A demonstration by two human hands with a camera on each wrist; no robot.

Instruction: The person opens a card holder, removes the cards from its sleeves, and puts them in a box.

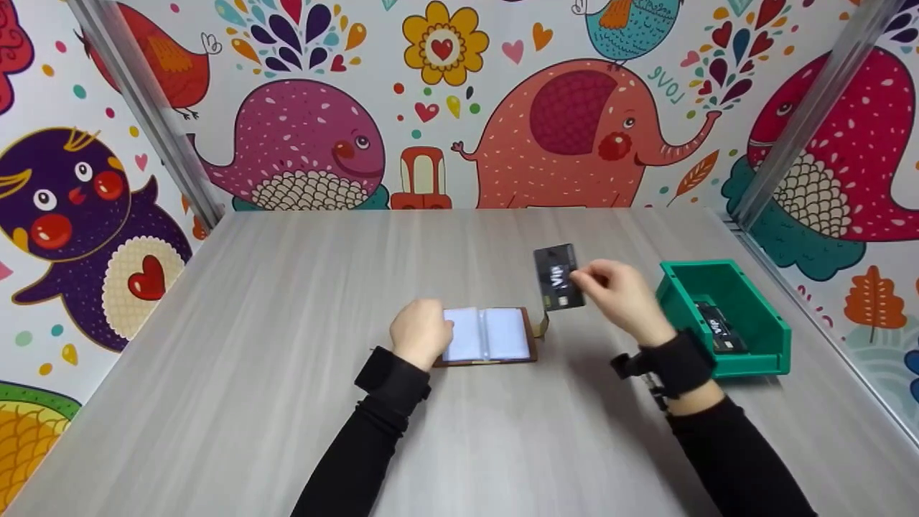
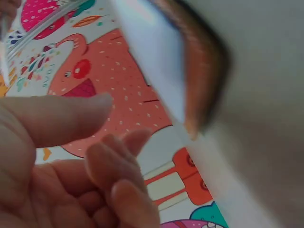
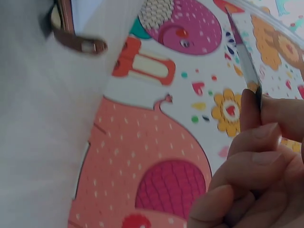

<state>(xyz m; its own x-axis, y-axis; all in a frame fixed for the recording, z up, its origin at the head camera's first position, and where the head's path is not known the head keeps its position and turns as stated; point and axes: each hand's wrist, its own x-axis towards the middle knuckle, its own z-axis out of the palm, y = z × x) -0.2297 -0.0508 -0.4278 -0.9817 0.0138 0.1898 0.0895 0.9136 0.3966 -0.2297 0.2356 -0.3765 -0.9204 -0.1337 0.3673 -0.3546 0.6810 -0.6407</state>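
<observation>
My right hand (image 1: 617, 294) pinches a black VIP card (image 1: 554, 262) by its edge between thumb and forefinger, above the table's right middle. In the right wrist view the card (image 3: 247, 61) shows nearly edge-on, rising from the fingertips. A brown card holder (image 1: 532, 343) lies spread on the table with pale plastic sleeves facing up and a short strap at its right side. At its left edge is my left hand (image 1: 420, 332). The left wrist view shows that hand's thumb (image 2: 71, 118) apart from its loosely curled fingers, nothing between them, and the holder (image 2: 204, 71) beyond.
A green open bin (image 1: 772, 337) stands on the right of the table, with more black cards (image 1: 720, 329) inside. Patterned walls (image 1: 438, 143) with cartoon animals enclose the back and sides of the grey table (image 1: 287, 287).
</observation>
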